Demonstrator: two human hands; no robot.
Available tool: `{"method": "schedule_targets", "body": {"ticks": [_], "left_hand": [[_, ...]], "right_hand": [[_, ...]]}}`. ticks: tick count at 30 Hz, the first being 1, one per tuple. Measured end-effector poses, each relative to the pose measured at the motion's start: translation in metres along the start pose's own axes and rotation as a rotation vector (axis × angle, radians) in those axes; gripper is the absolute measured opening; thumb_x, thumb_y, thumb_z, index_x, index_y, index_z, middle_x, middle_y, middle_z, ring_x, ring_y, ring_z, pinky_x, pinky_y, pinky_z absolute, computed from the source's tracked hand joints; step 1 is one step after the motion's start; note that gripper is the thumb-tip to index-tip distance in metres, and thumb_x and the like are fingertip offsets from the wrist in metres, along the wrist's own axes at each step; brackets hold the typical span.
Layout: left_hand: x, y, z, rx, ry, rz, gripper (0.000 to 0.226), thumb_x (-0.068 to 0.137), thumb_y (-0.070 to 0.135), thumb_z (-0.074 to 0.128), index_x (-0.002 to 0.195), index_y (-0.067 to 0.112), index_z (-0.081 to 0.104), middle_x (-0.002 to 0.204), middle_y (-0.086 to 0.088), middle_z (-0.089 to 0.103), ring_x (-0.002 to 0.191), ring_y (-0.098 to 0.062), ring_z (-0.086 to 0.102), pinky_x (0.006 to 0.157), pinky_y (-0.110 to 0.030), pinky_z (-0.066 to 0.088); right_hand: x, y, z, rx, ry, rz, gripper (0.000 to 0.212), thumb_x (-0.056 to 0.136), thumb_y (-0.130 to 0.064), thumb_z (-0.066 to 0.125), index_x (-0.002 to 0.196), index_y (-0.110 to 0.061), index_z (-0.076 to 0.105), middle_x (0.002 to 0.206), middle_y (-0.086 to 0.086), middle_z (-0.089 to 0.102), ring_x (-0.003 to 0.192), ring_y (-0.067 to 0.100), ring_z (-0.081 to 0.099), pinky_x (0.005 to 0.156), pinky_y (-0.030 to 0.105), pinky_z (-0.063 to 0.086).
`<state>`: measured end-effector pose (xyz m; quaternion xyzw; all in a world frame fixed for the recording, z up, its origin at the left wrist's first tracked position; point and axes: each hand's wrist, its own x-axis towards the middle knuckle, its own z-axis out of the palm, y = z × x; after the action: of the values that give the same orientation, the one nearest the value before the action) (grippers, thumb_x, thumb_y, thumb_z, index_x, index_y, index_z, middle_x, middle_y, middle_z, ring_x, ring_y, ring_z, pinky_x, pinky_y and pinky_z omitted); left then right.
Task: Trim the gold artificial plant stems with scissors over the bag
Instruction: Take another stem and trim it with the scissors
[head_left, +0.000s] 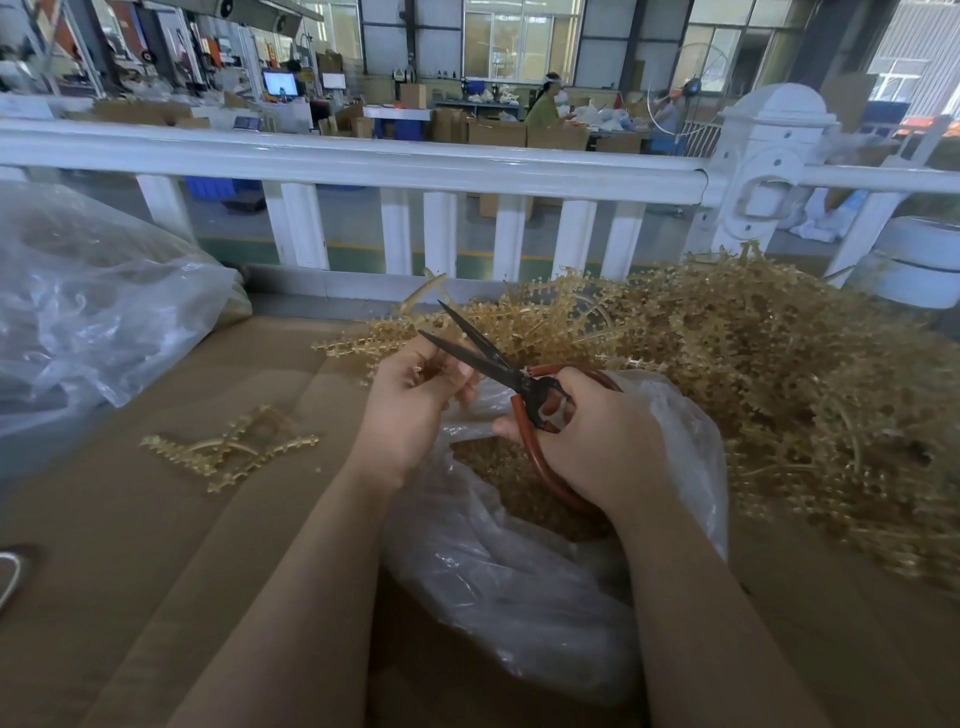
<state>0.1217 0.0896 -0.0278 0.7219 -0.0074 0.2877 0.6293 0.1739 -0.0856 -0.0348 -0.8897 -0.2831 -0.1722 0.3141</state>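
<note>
At the centre of the frame a gold stem (415, 332) is pinched in the curled fingers of the left hand (410, 405). It is a thin, pale golden-tan plastic sprig, lined along its length with small bead-like buds, and it runs from the fingers toward the upper left, where its bare forked end rises in front of the white railing (363, 156). The scissors (498, 371) are gripped in the right hand (597, 441), the fingers being curled through and around the reddish-brown loop handles. The dark blades are parted in a narrow V, pointed toward the upper left, and lie just beside the left fingertips, right at the stem; whether metal touches the stem cannot be told.

Directly beneath both hands an open clear plastic bag (519, 571) is seen in the lower centre, and short golden clippings (509, 483) are gathered inside its mouth. A large tangled heap of the same gold stems (753, 374) fills the right side of the frame, reaching up to the railing and touching the bag's far edge. A few loose sprigs (234, 449) lie on the brown cardboard surface (156, 545) at the left centre, well apart from the heap. A second crumpled clear bag (88, 312) occupies the upper left of the cardboard.
</note>
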Motion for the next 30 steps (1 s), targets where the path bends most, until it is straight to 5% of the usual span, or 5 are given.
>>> {"method": "schedule_targets", "body": {"ticks": [10,20,24,30], "left_hand": [[-0.0026,0.0038,0.0028,0.007,-0.017,-0.005,0.014,0.092,-0.014,0.053,0.087,-0.003,0.060,0.073,-0.011,0.057,0.059,-0.007,0.054,0.057,-0.012,0.042],[-0.0004,0.0007,0.0018,0.017,0.000,-0.005,0.008,0.093,-0.010,0.055,0.085,-0.011,0.057,0.075,-0.014,0.055,0.057,-0.008,0.055,0.057,-0.012,0.043],[0.0001,-0.0018,0.0002,0.007,-0.016,-0.009,0.012,0.094,-0.003,0.053,0.084,-0.006,0.059,0.072,-0.003,0.062,0.060,-0.011,0.057,0.060,-0.017,0.042],[0.0030,-0.0026,-0.0012,-0.303,0.103,-0.082,0.017,0.099,0.012,0.054,0.101,-0.005,0.058,0.089,-0.018,0.063,0.077,-0.021,0.061,0.071,-0.028,0.049]], "right_hand": [[-0.0003,0.0002,0.0005,-0.015,0.038,-0.014,0.046,0.067,-0.085,0.054,0.081,-0.042,0.056,0.066,-0.025,0.055,0.066,-0.014,0.048,0.054,0.008,0.028],[0.0001,0.0052,0.0045,-0.038,0.095,-0.015,0.056,0.070,-0.087,0.058,0.081,-0.034,0.070,0.065,-0.018,0.060,0.063,-0.005,0.054,0.052,0.008,0.039],[0.0002,0.0057,0.0060,-0.027,0.088,-0.007,0.054,0.069,-0.086,0.061,0.080,-0.033,0.070,0.064,-0.017,0.060,0.063,-0.006,0.054,0.054,0.012,0.044],[0.0012,0.0083,0.0074,-0.022,0.064,0.013,0.062,0.068,-0.089,0.055,0.079,-0.029,0.070,0.067,-0.015,0.063,0.065,0.000,0.058,0.060,0.019,0.051]]}}
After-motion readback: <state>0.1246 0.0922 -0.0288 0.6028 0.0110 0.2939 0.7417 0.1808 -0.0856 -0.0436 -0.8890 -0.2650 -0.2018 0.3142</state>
